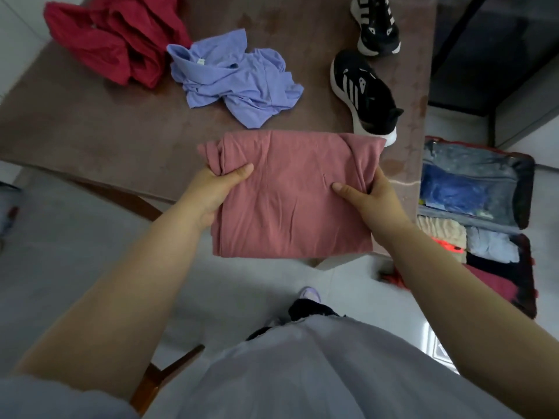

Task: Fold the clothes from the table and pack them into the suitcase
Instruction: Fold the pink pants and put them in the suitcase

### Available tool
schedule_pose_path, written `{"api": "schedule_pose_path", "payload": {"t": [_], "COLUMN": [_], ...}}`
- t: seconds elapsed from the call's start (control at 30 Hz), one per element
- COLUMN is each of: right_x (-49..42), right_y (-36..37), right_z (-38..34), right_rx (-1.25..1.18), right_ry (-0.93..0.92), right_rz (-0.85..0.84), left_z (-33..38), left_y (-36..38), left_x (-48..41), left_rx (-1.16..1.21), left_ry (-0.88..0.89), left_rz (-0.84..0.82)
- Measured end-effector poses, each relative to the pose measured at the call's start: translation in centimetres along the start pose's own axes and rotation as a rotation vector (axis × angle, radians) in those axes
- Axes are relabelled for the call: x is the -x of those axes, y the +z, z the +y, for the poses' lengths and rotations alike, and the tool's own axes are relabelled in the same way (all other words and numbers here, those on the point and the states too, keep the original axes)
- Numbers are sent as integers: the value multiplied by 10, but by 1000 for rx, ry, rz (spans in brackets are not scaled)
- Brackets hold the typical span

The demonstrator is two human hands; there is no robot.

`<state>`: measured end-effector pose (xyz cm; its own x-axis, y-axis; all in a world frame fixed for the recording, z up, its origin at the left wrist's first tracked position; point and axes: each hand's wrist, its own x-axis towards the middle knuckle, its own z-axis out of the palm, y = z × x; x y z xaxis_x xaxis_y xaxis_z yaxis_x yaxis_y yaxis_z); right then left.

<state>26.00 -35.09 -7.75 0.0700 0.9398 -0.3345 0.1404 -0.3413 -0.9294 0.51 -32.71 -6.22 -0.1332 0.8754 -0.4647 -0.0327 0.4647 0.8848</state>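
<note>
The folding of the pink cloth looks done, and it seems ready to be packed. It is a neat, flat square, soft and smooth, with a few small wrinkles. It is folded too small to tell if it is a shirt or something else. It sits at the near edge of the table, and its near part hangs out past that edge.

The left hand pinches the left side, with the thumb on top and the fingers tucked under. The right hand pinches the right side the same way, its fingers curled round the folded edge.

Next, I think the square must go right and down to the suitcase, which lies open on the floor by the table's right edge. It needs to stay flat so the folds do not fall open. One half of the suitcase already holds a fuzzy cream thing, a light blue cloth and a dark red one.

More work waits. A crumpled red cloth lies at the far left corner, and a wrinkled light blue shirt lies in the middle. Two black shoes with white soles lie near the right edge.
</note>
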Motion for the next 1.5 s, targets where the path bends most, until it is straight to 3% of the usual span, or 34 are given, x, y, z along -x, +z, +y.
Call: {"api": "schedule_pose_path", "payload": {"t": [0.33, 0.57, 1.07, 1.5], "right_x": [76, 109, 161, 108], "right_y": [-23, -74, -308, -434], "right_z": [47, 69, 149, 194], "right_rx": [32, -22, -27, -21], "right_ry": [38, 41, 123, 207], "right_rz": [155, 156, 203, 420], "left_z": [-53, -68, -139, -145], "left_y": [20, 68, 304, 474], "left_x": [43, 83, 160, 89], "left_rx": [17, -45, -46, -172], "left_ry": [-26, -9, -38, -128], "left_rz": [-123, -139, -194, -404]}}
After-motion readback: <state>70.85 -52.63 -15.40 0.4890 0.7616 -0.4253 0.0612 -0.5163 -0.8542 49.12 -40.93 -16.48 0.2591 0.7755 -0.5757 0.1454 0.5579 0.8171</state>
